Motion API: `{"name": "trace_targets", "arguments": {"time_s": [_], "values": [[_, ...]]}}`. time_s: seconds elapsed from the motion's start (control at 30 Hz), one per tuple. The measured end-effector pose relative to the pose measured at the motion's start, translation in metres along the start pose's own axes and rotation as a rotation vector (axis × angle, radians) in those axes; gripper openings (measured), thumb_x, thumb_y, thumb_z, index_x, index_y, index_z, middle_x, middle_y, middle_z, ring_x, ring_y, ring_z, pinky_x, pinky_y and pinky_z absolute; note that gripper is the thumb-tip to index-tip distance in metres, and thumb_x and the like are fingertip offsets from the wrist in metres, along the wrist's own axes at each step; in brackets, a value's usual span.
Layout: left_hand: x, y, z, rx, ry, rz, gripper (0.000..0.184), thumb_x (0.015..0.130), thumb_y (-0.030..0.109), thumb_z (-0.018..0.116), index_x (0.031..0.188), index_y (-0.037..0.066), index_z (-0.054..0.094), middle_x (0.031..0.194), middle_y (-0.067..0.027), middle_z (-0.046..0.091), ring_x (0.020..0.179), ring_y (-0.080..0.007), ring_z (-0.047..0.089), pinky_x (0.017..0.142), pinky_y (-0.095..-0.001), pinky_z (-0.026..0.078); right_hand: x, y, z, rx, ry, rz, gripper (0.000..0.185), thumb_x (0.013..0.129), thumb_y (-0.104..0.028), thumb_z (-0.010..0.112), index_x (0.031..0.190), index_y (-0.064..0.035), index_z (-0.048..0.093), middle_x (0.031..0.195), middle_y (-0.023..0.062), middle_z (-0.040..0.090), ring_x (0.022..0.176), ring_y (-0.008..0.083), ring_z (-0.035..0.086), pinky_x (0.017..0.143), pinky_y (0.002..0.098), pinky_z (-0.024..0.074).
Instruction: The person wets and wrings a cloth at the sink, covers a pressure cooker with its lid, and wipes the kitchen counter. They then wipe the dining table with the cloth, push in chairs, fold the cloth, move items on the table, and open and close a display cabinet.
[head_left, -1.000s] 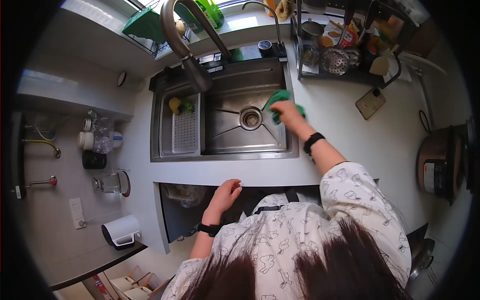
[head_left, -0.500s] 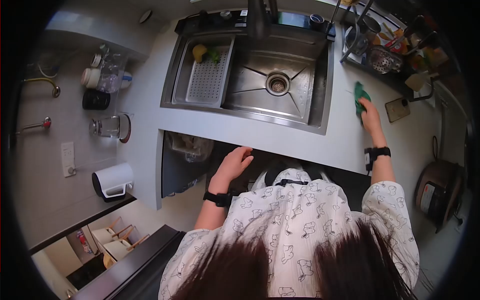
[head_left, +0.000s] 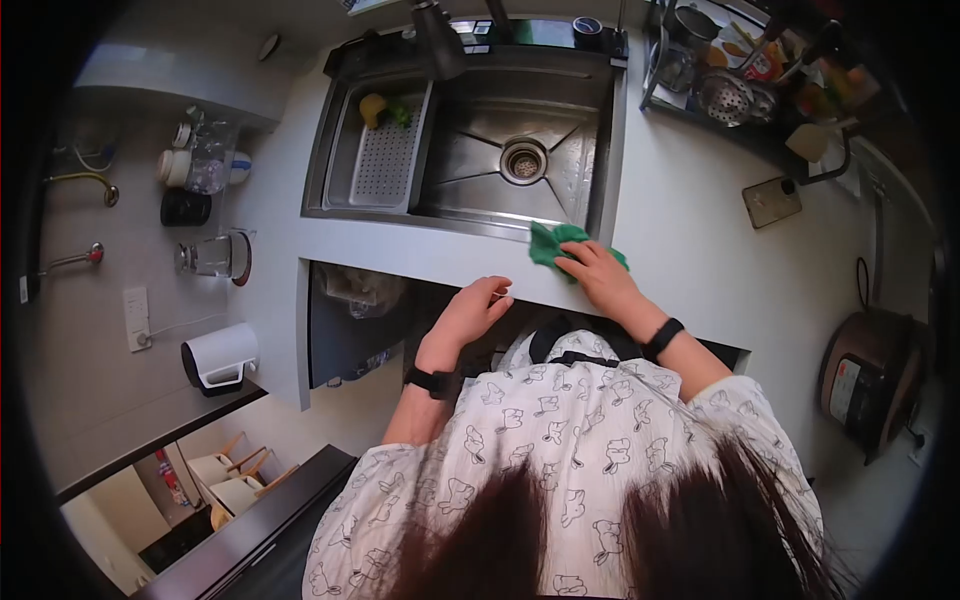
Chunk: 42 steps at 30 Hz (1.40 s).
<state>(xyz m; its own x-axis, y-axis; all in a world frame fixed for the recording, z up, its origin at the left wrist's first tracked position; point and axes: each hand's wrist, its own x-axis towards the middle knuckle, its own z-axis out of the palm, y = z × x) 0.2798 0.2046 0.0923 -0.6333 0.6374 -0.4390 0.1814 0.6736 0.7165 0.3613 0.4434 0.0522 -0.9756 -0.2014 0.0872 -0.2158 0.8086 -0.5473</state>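
Note:
My right hand [head_left: 603,283] presses a green cloth [head_left: 555,243] onto the white counter [head_left: 450,258] at the front right corner of the sink [head_left: 470,218]. Its fingers lie over the cloth and hold it. My left hand [head_left: 474,312] hangs at the counter's front edge, left of the cloth, with its fingers curled and close together; whether anything is in them is too small to tell. Inside the sink, a perforated tray [head_left: 383,175] on the left holds a yellow item [head_left: 372,110] and some green leaves [head_left: 401,116].
A phone [head_left: 771,202] lies on the right counter, below a rack [head_left: 700,112] of utensils. A brown cooker [head_left: 872,385] stands at the far right. On the left are a glass jug [head_left: 215,257] and a white kettle [head_left: 220,358]. The faucet [head_left: 437,40] rises behind the sink.
My right hand with the green cloth went from the sink's right side to the right counter, then left to the sink's front corner. My left hand stayed near the counter's front edge.

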Motion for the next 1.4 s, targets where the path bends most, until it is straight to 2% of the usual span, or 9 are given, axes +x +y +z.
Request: {"name": "trace_targets", "arguments": {"time_s": [0.4,0.63,0.9,0.93,1.0,1.17,1.27,1.37,1.4], "values": [[0.010,0.018,0.026,0.152,-0.075,0.026,0.032,0.082,0.018,0.058,0.108,0.000,0.055,0.097,-0.0161,0.061,0.089,-0.0282,0.060,0.077,-0.0337,0.047,-0.148,0.109,-0.074,-0.009,0.455,1.011,0.044,0.073,-0.002,0.051,0.117,-0.0052,0.050,0.113,0.0171,0.042,0.102,0.0335,0.045,0.089,0.0369,0.0401],[0.002,0.031,0.039,0.151,-0.024,0.069,0.031,0.081,0.018,0.058,0.106,0.001,0.054,0.096,-0.0158,0.061,0.089,-0.0293,0.059,0.077,-0.0349,0.047,-0.093,0.098,-0.083,0.053,0.061,0.422,0.048,0.070,-0.006,0.062,0.117,-0.0056,0.049,0.114,0.0156,0.041,0.104,0.0332,0.045,0.091,0.0368,0.0389],[-0.014,0.025,0.047,0.132,0.037,-0.013,0.031,0.082,0.020,0.058,0.107,0.001,0.055,0.096,-0.0154,0.061,0.088,-0.0273,0.060,0.078,-0.0338,0.047,-0.097,0.119,-0.091,0.147,-0.112,0.448,0.035,0.075,-0.008,0.060,0.110,-0.0051,0.051,0.097,0.0085,0.054,0.086,0.0253,0.054,0.076,0.0340,0.0448],[-0.009,0.035,0.046,-0.046,0.021,0.022,0.033,0.084,0.022,0.056,0.111,0.002,0.052,0.099,-0.0135,0.060,0.089,-0.0250,0.059,0.078,-0.0328,0.047,-0.086,0.107,-0.097,0.144,-0.122,0.426,0.035,0.075,-0.008,0.060,0.110,-0.0051,0.051,0.097,0.0085,0.054,0.086,0.0253,0.054,0.076,0.0340,0.0448],[0.003,0.057,0.055,-0.421,0.040,0.082,0.039,0.088,0.027,0.051,0.119,0.004,0.046,0.106,-0.0089,0.057,0.093,-0.0204,0.057,0.079,-0.0307,0.046,-0.068,0.064,-0.110,1.105,-0.089,0.595,0.031,0.083,-0.009,0.053,0.114,-0.0054,0.049,0.099,0.0041,0.055,0.086,0.0152,0.053,0.075,0.0288,0.0445],[0.015,0.104,0.053,-1.359,-0.120,-0.106,0.041,0.090,0.030,0.047,0.124,0.008,0.039,0.108,-0.0024,0.053,0.094,-0.0140,0.053,0.076,-0.0270,0.045,-0.039,0.008,-0.137,1.177,-0.298,0.274,0.045,0.087,-0.017,0.053,0.128,-0.0063,0.038,0.119,0.0114,0.048,0.111,0.0193,0.045,0.091,0.0299,0.0376],[0.019,0.088,0.060,-1.092,-0.136,-0.005,0.033,0.089,0.031,0.050,0.112,0.007,0.048,0.096,-0.0026,0.056,0.085,-0.0107,0.053,0.075,-0.0252,0.044,-0.075,0.106,-0.134,-0.034,0.254,0.503,0.056,0.082,-0.028,0.059,0.126,0.0013,0.038,0.127,0.0197,0.041,0.117,0.0313,0.040,0.097,0.0386,0.0331],[0.006,0.080,0.065,-1.176,0.016,-0.140,0.029,0.089,0.034,0.048,0.106,0.010,0.052,0.090,0.0004,0.054,0.079,-0.0089,0.051,0.070,-0.0238,0.043,-0.137,0.261,-0.143,-0.125,0.542,0.997,0.078,0.076,-0.061,0.053,0.119,0.0036,0.048,0.125,0.0197,0.046,0.112,0.0351,0.045,0.089,0.0439,0.0402],[0.002,0.080,0.065,-1.185,0.095,-0.193,0.030,0.089,0.035,0.048,0.104,0.010,0.053,0.090,0.0006,0.054,0.079,-0.0091,0.051,0.070,-0.0242,0.043,-0.132,0.227,-0.169,0.300,0.520,1.364,0.089,0.068,-0.071,0.054,0.125,-0.0034,0.044,0.126,0.0152,0.046,0.111,0.0325,0.045,0.084,0.0468,0.0413]]}}
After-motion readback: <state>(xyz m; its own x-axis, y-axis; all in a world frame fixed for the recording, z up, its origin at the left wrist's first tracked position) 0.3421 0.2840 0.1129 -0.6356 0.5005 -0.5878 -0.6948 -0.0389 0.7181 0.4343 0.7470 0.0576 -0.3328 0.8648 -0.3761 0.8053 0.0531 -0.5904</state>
